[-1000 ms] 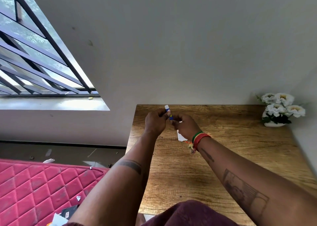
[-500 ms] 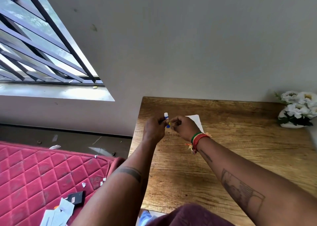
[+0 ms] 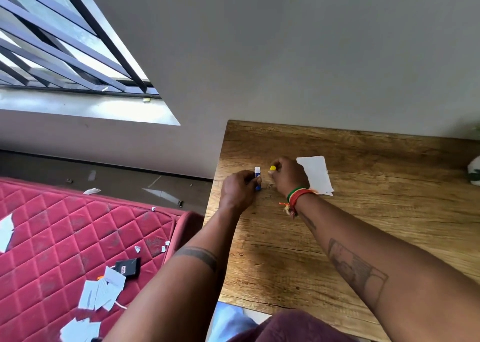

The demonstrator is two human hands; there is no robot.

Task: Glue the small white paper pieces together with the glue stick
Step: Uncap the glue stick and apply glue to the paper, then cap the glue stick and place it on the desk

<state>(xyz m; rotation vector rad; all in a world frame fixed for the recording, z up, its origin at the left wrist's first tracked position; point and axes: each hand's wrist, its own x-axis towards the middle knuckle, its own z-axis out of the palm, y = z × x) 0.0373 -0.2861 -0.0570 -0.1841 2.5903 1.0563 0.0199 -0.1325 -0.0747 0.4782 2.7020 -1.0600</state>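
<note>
Left hand [image 3: 240, 189] grips upright blue glue stick [image 3: 257, 179], white tip exposed, on brown wooden table [image 3: 363, 211]. Right hand [image 3: 289, 176] pinches small yellow cap [image 3: 272, 168] just beside. White paper piece [image 3: 315, 174] flat behind right hand.

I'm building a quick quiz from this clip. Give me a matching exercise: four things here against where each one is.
1. glue stick
2. yellow cap
3. white paper
4. black wallet

A. on the red mattress
B. in the left hand
C. flat on the wooden table
D. in the right hand

Pairs: 1-B, 2-D, 3-C, 4-A
</note>
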